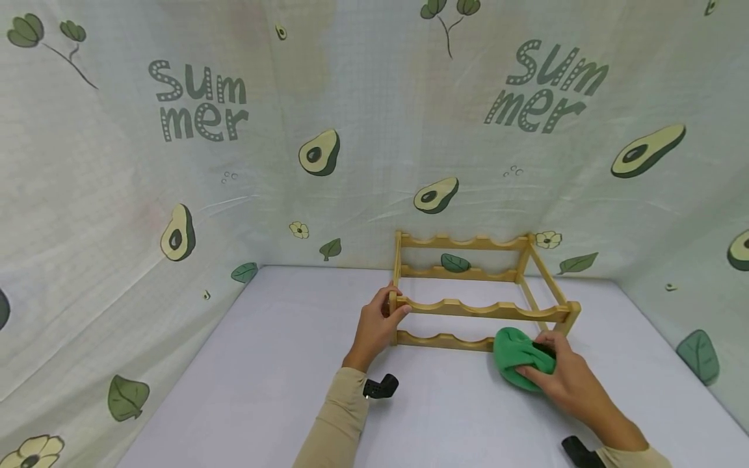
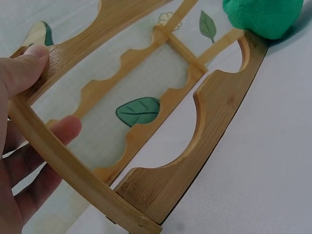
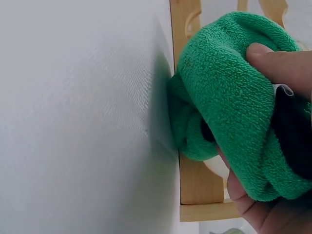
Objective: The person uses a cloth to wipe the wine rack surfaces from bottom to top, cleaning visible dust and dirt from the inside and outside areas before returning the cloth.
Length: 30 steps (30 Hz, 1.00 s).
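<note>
A wooden bottle rack [image 1: 474,309] with scalloped rails stands on the white table. My left hand [image 1: 377,325] grips its near left corner post; in the left wrist view the thumb [image 2: 29,68] lies on the upper rail and the fingers pass behind the post [image 2: 73,161]. Bunched in my right hand [image 1: 570,377] is a green terry cloth [image 1: 517,361], held against the lower front rail near its right end. Seen from the right wrist, the cloth [image 3: 229,102] wraps over that rail [image 3: 200,183], with the thumb on top and fingers beneath. Part of the rail is hidden under the cloth.
White cloth covers the table [image 1: 281,390]. Behind and at both sides hangs a pale curtain [image 1: 374,130] printed with avocados and leaves; the rack's far side stands close to it. Black wrist camera mounts [image 1: 380,387] sit at both wrists.
</note>
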Available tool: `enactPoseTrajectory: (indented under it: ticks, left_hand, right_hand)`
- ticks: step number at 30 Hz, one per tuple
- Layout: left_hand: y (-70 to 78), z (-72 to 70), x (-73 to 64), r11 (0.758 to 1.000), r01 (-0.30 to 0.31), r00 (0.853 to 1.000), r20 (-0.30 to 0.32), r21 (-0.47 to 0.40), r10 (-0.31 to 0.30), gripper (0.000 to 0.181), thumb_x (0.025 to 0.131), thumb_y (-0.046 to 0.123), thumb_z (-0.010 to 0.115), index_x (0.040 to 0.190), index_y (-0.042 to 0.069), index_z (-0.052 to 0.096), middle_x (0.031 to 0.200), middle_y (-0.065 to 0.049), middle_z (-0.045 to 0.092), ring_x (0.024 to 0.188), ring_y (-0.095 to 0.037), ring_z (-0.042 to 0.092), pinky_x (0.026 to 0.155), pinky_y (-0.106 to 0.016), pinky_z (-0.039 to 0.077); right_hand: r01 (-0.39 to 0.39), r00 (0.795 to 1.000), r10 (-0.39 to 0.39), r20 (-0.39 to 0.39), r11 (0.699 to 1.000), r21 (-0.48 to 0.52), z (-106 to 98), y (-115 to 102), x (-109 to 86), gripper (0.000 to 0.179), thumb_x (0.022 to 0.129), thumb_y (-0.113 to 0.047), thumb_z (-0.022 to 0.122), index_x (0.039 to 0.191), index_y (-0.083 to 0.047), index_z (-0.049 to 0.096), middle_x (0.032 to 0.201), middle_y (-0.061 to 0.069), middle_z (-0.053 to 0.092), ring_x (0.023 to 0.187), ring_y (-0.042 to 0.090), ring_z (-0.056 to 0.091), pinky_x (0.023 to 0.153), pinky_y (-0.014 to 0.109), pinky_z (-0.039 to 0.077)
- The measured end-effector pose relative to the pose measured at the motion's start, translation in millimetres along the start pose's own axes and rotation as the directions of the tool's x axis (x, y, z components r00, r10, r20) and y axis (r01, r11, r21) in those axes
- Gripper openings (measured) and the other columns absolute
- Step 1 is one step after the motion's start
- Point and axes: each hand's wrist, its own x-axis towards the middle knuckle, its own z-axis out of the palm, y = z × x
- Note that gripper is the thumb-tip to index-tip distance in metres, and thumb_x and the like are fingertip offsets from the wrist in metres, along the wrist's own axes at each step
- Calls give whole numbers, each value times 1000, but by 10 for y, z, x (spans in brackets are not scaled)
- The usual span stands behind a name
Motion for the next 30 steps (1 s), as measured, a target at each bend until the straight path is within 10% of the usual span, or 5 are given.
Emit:
enactPoseTrajectory:
  ticks: [13,30]
  left_hand:
    - [-6,19,5,1000,10,1000,2,-10,-10,34,94,37,71,120,19,60,105,1,69,88,-14,64,75,-29,55]
    - [-14,18,-2,999,29,1000,-5,-20,-30,34,94,38,71,119,20,59,105,2,69,92,-15,66,78,-31,56]
  right_hand:
    - [29,993,-31,-116,999,-15,76,-7,-8,42,69,-19,94,103,-15,68,98,6,71,86,13,60,71,15,44]
    - [-40,993,40,-110,999,2,162,-148,90,36,69,-20,94,93,-15,67,100,7,73,91,21,63,71,26,51]
